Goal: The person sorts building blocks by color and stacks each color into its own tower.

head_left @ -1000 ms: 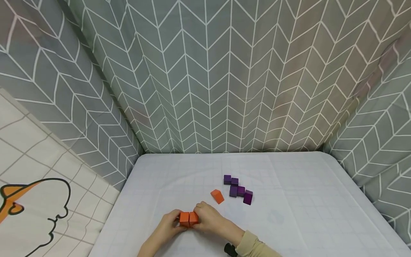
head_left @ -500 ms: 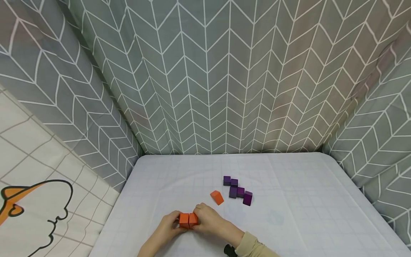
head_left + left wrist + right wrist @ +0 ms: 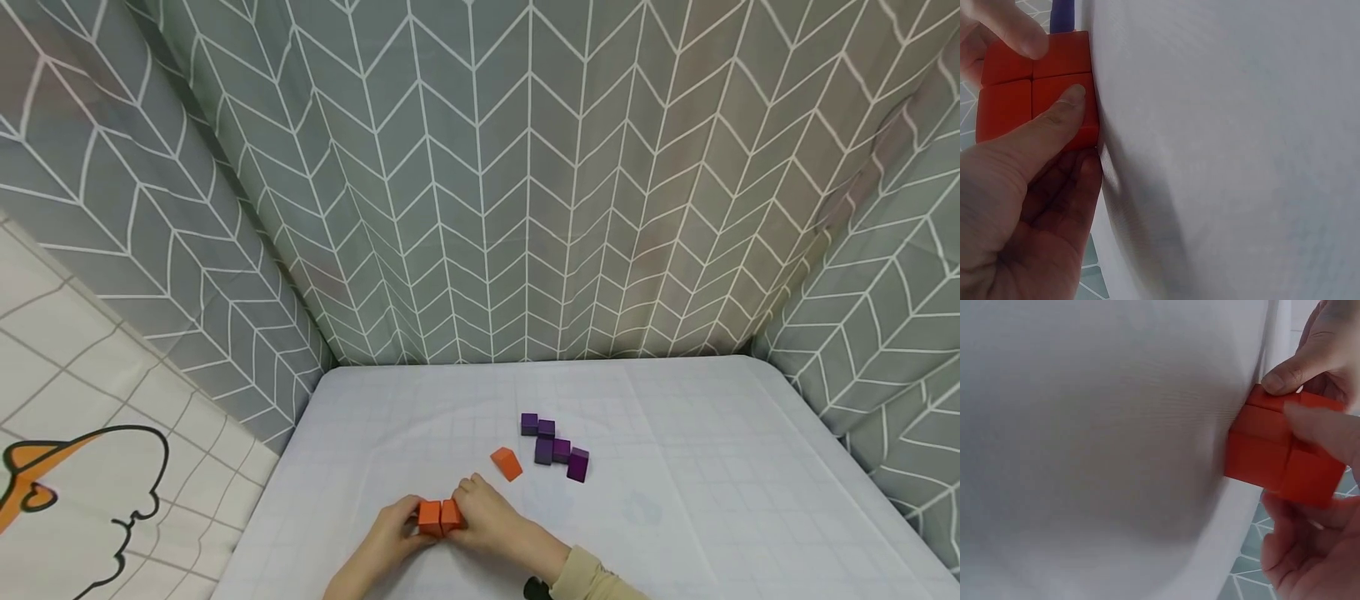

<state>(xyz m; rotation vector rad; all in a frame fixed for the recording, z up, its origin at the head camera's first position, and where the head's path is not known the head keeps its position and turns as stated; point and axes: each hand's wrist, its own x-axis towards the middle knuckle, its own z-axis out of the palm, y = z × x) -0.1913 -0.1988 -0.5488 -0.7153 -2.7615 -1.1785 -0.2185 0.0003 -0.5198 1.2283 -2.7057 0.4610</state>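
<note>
A cluster of orange blocks (image 3: 440, 517) sits on the white table (image 3: 675, 517) near its front edge, held from both sides. My left hand (image 3: 408, 518) grips its left side, and in the left wrist view the thumb (image 3: 1054, 122) lies across the orange blocks (image 3: 1035, 94). My right hand (image 3: 468, 508) grips the right side. In the right wrist view its thumb (image 3: 1329, 425) rests on the orange blocks (image 3: 1279, 453). A single orange block (image 3: 507, 463) lies loose just beyond the right hand.
Several purple blocks (image 3: 555, 446) lie in a crooked row behind the loose orange one. Grey chevron cloth (image 3: 525, 208) walls in the table at the back and both sides. A white printed cloth (image 3: 90, 483) hangs at the left.
Both hands keep holding the orange cluster in the same spot. The head view has tilted slightly, so everything sits a little lower in the frame.
</note>
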